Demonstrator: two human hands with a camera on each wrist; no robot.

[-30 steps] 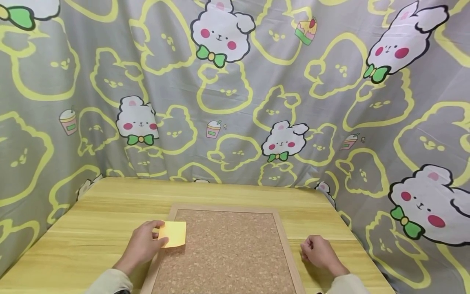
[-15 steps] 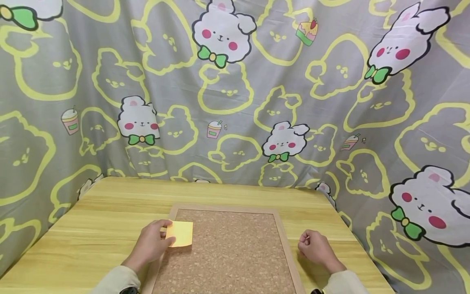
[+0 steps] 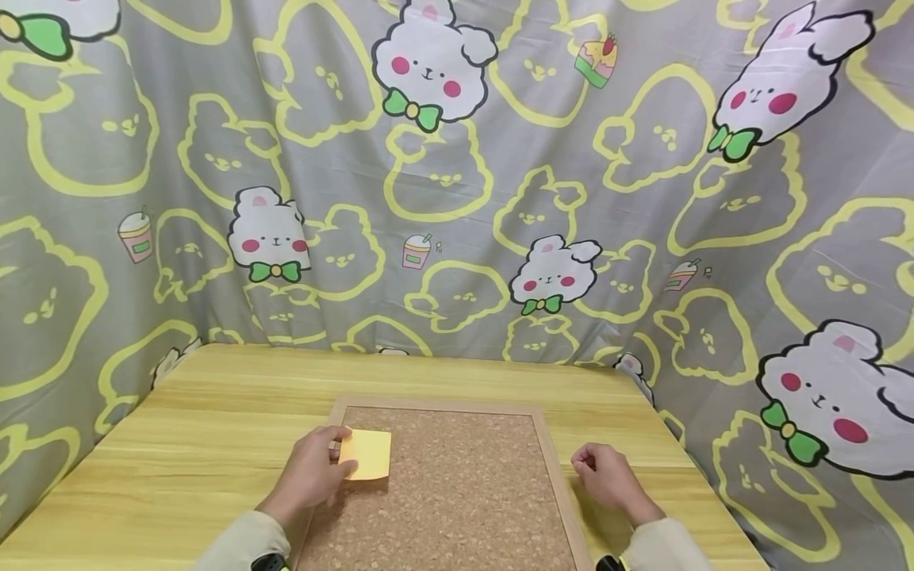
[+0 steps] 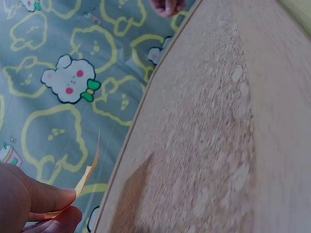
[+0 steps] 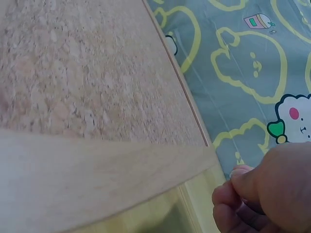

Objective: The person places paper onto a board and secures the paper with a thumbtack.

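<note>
A square yellow-orange sticky note [image 3: 369, 454] is pinched at its left edge between the thumb and fingers of my left hand [image 3: 312, 469]. It is held above the upper left part of a wood-framed corkboard [image 3: 457, 500] and casts a shadow on the cork. In the left wrist view the note [image 4: 91, 171] appears nearly edge-on and slightly curved, apart from the board. Just beyond the board's right frame is my right hand [image 3: 607, 476], its fingers curled. Thumb and forefinger meet in the right wrist view, and nothing shows between them.
The corkboard lies on a yellow wood-grain table [image 3: 236, 396]. A grey curtain [image 3: 457, 198] printed with white cartoon animals and yellow outlines hangs behind the table and along both sides. Dark wristbands show at both sleeves.
My left hand has moved right with the sticky note, carrying it from over the left frame to over the cork. My right hand has shifted slightly left, toward the board.
</note>
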